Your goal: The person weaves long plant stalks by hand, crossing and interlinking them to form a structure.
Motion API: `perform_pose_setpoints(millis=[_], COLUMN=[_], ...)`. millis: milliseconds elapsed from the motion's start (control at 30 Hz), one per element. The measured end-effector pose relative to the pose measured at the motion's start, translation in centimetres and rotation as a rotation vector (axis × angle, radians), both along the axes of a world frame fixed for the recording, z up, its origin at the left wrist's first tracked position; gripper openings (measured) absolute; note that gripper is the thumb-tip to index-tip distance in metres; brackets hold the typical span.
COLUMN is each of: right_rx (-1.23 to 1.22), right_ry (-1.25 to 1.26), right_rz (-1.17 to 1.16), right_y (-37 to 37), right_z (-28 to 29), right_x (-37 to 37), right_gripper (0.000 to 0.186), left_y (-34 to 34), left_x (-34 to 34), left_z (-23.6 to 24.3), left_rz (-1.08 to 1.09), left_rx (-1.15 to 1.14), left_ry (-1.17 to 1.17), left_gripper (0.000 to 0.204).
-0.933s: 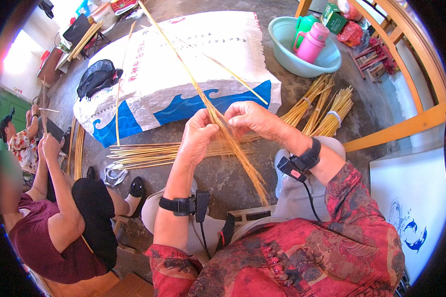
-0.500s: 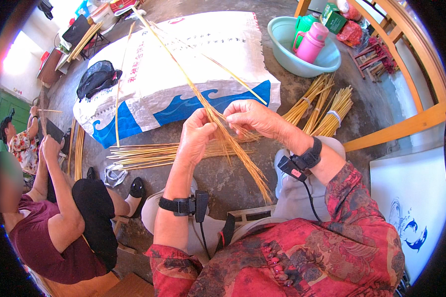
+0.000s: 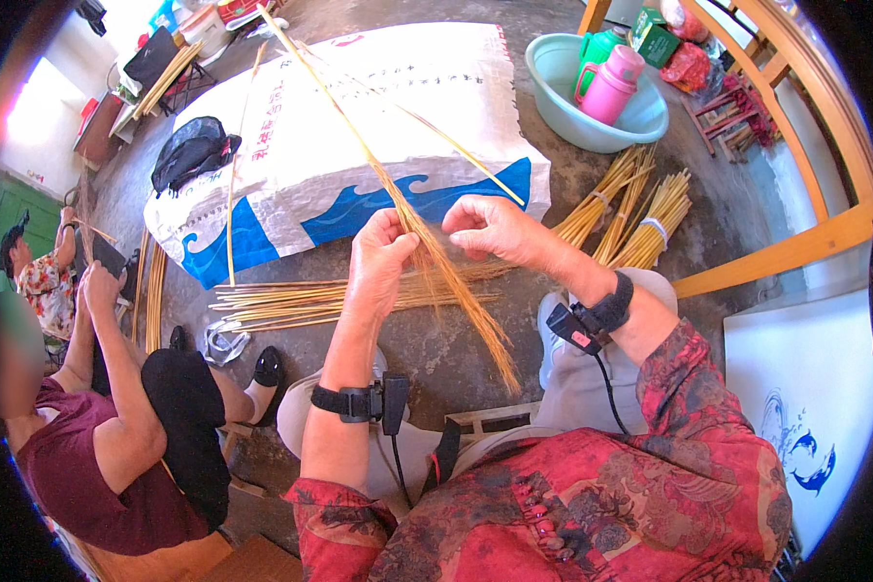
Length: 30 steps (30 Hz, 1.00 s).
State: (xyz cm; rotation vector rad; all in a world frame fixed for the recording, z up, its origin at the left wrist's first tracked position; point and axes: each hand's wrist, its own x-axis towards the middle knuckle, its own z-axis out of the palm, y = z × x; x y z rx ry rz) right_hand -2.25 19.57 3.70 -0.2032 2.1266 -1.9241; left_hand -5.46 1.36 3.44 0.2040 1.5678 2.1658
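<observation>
Head: diagonal stalk [image 3: 386,177], brush end [image 3: 470,306] lower right (in left fingers [image 3: 386,223]; right fingers [image 3: 468,215] unclear)

The feathery stalk [image 3: 468,310] is golden tan; the loose stalks [image 3: 301,303] and tied bundles [image 3: 664,213] are straw yellow. The large sack [image 3: 436,87] is white, with red and black print and blue waves. The basin [image 3: 553,89] is pale aqua, the flasks [image 3: 611,87] pink and green. The wearer's shirt [image 3: 592,514] is red with a dark floral pattern.
</observation>
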Motion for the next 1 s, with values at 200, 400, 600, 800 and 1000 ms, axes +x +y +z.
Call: perform_pose_setpoints(millis=[200, 400, 600, 800, 1000], right_rx=[0.222, 0.413, 0.062, 0.079, 0.007], right_ry=[0.289, 0.229, -0.078, -0.08, -0.146], right_rz=[-0.196, -0.115, -0.069, -0.005, 0.039], right_y=[-1.6, -1.6, -1.0, -1.1, -1.0], right_z=[1.6, 1.0, 0.3, 0.5, 1.0], right_x=[0.9, 0.8, 0.2, 0.0, 0.0], right_gripper=[0.017, 0.016, 0.013, 0.01, 0.01], left_y=[0.1, 0.9, 1.2, 0.8, 0.1], left_x=[0.0, 0.2, 0.7, 0.6, 0.1], left_z=[-0.4, -0.3, 0.3, 0.4, -0.6], left_rz=[0.048, 0.025, 0.049, 0.001, -0.028], left_rx=[-0.11, -0.255, -0.187, -0.145, 0.005], left_ry=[0.104, 0.193, 0.193, 0.119, -0.007], left_gripper=[0.019, 0.018, 0.019, 0.02, 0.02])
